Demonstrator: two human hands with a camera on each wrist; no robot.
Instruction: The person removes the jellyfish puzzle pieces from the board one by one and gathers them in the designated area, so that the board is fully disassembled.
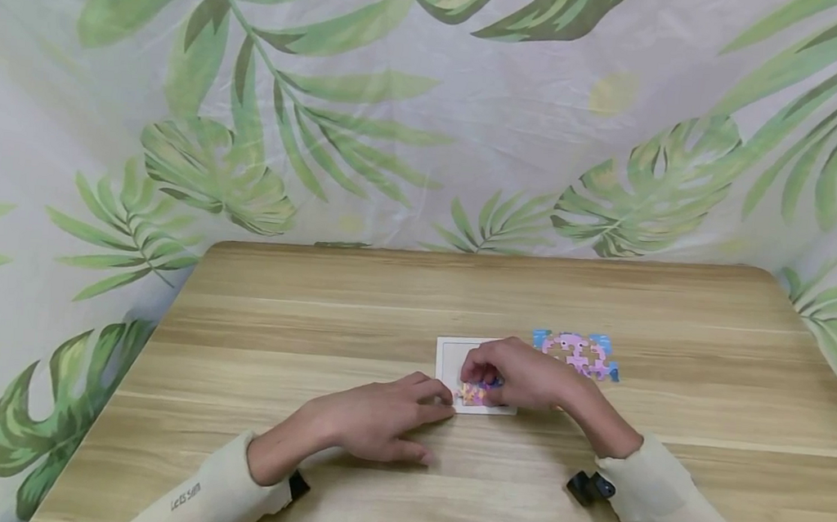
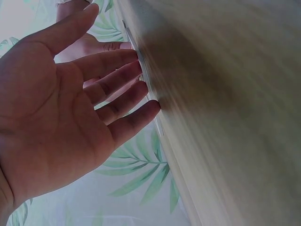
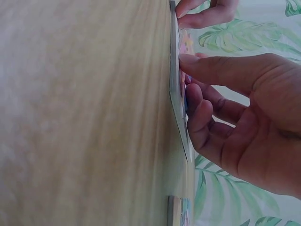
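A white puzzle tray (image 1: 453,358) lies on the table with a small joined patch of orange, yellow and purple jigsaw pieces (image 1: 473,394) in its lower part. Over that patch, my right hand (image 1: 526,373) curls its fingers and pinches a puzzle piece, mostly hidden by the fingers. The right wrist view has the thumb (image 3: 200,65) pressed low at the tray's surface. My left hand (image 1: 380,418) rests at the tray's lower left corner, fingertips on its edge. Its fingers are spread and nearly straight in the left wrist view.
Right of the tray lies a second group of jigsaw pieces (image 1: 576,347), pink and blue, partly joined with gaps, beside my right forearm. The wood-grain table (image 1: 297,301) ends at a leaf-patterned cloth (image 1: 368,150) behind it.
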